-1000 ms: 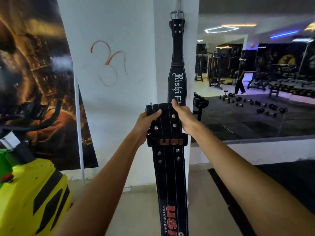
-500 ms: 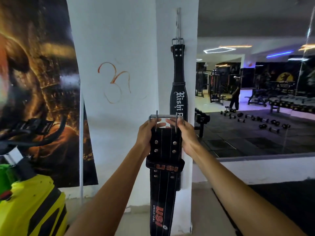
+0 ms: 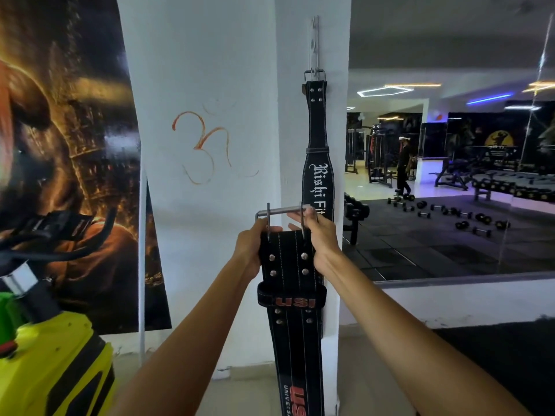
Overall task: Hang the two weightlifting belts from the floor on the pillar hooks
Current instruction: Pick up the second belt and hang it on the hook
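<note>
A black belt with white "Rishi Fit" lettering hangs by its metal buckle from a hook strip on the white pillar. I hold a second black belt marked "USI" upright in front of the pillar, below and left of the hanging one. My left hand grips its top left edge. My right hand grips the top right edge, fingers at the steel two-prong buckle, which stands up above the belt. The belt's tail runs down out of view.
A yellow and black machine stands at lower left, with a dark poster behind it. To the right, a big mirror or opening shows a gym floor with dumbbells, benches and a standing person. Black matting lies at lower right.
The USI belt's buckle has been swung up from folded against the belt to standing above it. My view has tilted up, showing more of the hook strip above the hanging belt.
</note>
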A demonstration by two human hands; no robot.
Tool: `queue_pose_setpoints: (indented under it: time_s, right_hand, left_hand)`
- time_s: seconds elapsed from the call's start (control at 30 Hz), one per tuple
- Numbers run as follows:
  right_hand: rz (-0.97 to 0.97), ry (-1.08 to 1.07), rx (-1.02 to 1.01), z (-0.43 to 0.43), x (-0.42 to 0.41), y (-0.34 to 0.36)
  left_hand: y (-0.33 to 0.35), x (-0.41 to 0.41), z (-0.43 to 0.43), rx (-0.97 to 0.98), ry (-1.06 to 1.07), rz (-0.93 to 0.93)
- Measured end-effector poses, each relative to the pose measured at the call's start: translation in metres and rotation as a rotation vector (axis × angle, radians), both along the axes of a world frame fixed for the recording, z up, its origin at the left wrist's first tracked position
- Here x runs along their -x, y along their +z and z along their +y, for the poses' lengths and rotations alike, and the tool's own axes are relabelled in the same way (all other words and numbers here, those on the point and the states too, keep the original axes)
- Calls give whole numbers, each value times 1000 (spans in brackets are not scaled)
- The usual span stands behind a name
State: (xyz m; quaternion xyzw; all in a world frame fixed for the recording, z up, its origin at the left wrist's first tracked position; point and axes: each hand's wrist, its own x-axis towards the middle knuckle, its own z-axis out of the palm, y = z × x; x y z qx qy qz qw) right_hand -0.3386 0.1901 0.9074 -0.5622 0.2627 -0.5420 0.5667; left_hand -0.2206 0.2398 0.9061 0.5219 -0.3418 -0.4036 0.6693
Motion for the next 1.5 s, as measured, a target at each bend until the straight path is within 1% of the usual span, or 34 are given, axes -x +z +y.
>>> queue_pose_setpoints:
  time_s: [0.07, 0.13, 0.2, 0.27, 0.3, 0.33, 0.43, 0.5, 0.53, 0.6, 0.67, 0.7, 0.73, 0.8, 0.87, 0.93, 1.07, 1.17, 1.33, 1.4, 1.5]
  right_hand:
    - [-15, -5, -7, 1, 1, -1]
    - [-17, -19, -43, -3, 4, -1]
    - [-3, -38, -71, -8, 9, 0]
    - [-4, -34, -107, -11, 9, 0]
    - [2, -39, -116, -11, 9, 0]
    - [7, -46, -114, -11, 9, -1]
    - [58, -29, -76, -11, 6, 1]
    - [129, 9, -75, -9, 6, 2]
    - [156, 30, -86, -10, 7, 2]
    - [181, 100, -77, -15, 10, 0]
    - [184, 180, -59, -24, 13, -5]
    - [196, 182, -49, -28, 14, -6]
    - [211, 161, -33, -32, 14, -6]
    - [228, 13, 77, -36, 9, 0]
    - [179, -206, 239, -43, 1, 15]
    - [154, -381, 377, -58, -4, 41]
    - [170, -576, 542, -108, -8, 111]
    - [189, -700, 616, -156, -14, 165]
    - [162, -837, 681, -271, -22, 240]
    - [126, -847, 703, -322, -28, 274]
    - [121, -822, 711, -390, -37, 327]
  left_hand:
    - [-1, -4, 0, -80, -59, 35]
    - [0, -13, 3, -154, -191, -5]
    - [4, -18, 8, -158, -328, -48]
    - [6, -15, 11, -134, -365, -105]
    - [6, -12, 11, -104, -319, -160]
    - [3, -7, 8, -52, -224, -237]
    - [-9, 11, -4, 178, 192, -458]
    - [-12, 19, -11, 258, 404, -479]
    - [-13, 21, -15, 265, 464, -470]
    - [-14, 23, -23, 242, 509, -466]
    - [-14, 21, -30, 227, 512, -482]
    - [-13, 19, -33, 233, 506, -489]
    - [-11, 18, -37, 247, 499, -496]
    - [-1, 16, -47, 293, 493, -522]
    - [16, 14, -61, 365, 498, -560]
    - [44, 13, -79, 446, 502, -600]
    - [119, 7, -128, 559, 536, -695]
    - [174, 4, -179, 606, 613, -773]
    - [249, -6, -286, 689, 704, -836]
    - [283, -12, -333, 701, 712, -827]
    - [335, -26, -400, 686, 723, -822]
